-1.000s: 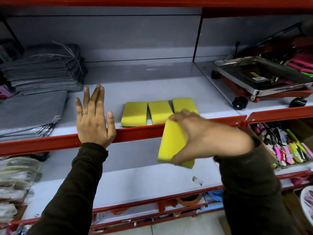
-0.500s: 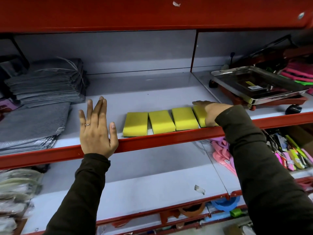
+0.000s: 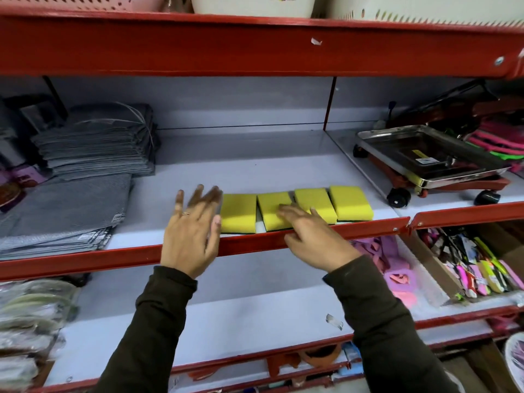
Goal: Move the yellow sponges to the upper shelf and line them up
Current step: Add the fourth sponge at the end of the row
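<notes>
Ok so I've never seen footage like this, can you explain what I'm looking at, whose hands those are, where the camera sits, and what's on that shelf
There is no machine here. The one picture comes from a wide-angle camera worn on a person's head, looking forward and down, so the two arms in dark sleeves are the wearer's own.

They stand at red-edged shop shelving. On the upper shelf four yellow sponges lie side by side in a row near the front lip. The left hand is open and flat, right beside the leftmost sponge. The right hand reaches over the lip with its fingers on the second and third sponges, apparently nudging them straight. Neither hand grips anything.

Also on that level: folded grey cloths at left, and a steel tray on wheels at right. The shelf below is mostly bare.
</notes>
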### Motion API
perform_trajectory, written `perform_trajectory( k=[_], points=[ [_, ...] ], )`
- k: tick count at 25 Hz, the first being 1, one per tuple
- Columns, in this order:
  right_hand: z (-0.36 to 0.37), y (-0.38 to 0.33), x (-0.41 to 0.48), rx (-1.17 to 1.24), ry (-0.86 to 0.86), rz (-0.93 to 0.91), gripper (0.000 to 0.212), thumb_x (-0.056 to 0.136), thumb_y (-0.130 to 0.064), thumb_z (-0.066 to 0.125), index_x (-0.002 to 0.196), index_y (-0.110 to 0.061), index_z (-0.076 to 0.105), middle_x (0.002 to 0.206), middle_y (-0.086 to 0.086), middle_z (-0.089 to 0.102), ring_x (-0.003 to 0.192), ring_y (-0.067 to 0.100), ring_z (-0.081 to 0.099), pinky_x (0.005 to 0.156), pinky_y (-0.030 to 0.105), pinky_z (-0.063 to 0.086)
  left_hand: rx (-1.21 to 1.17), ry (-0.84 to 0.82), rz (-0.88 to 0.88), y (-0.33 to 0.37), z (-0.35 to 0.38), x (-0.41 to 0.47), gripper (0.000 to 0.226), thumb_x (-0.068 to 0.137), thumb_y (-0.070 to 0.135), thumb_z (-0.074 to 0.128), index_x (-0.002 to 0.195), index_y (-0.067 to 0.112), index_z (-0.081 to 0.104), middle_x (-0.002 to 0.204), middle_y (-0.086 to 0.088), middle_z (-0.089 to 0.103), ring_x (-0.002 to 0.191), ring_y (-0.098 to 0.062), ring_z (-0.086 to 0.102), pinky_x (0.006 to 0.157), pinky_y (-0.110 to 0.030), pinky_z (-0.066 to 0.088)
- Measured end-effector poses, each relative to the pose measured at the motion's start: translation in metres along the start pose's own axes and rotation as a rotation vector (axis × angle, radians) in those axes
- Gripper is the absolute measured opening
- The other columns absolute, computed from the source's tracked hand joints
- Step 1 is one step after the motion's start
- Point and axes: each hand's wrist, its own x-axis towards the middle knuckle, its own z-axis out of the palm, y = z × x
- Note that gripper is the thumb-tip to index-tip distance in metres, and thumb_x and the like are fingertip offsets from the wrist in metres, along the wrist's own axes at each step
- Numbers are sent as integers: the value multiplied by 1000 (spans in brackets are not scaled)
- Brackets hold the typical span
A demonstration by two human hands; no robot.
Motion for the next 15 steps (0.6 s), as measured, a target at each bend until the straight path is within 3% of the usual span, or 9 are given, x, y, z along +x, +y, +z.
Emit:
perform_trajectory(
  k=[3, 7, 15],
  points=[
    [14, -12, -3, -56, 49, 50, 62, 94, -12, 41, 155, -14, 29, 166, 1, 25, 156, 20, 14, 126, 49, 3, -29, -96, 107, 19, -4, -4, 53, 103, 33, 26, 140, 14, 59, 144, -3, 62, 145, -23, 46, 131, -48, 6],
    [22, -18, -12, -81, 72, 83, 58, 96, -17, 40, 153, -21, 34, 165, -5, 26, 155, 18, 17, 126, 48, 6, -57, -142, 77, 28, -4, -17, 54, 103, 33, 26, 131, 11, 66, 136, -3, 68, 129, -21, 62, 127, -44, 15],
    [33, -34, -16, -82, 119, 71, 53, 96, -27, 37, 149, -26, 42, 161, -9, 36, 150, 15, 28, 121, 47, 18, -81, -122, -15, 29, -16, -35, 53, 102, 32, 28, 125, 14, 71, 130, -1, 72, 124, -21, 66, 125, -41, 22]
  ],
)
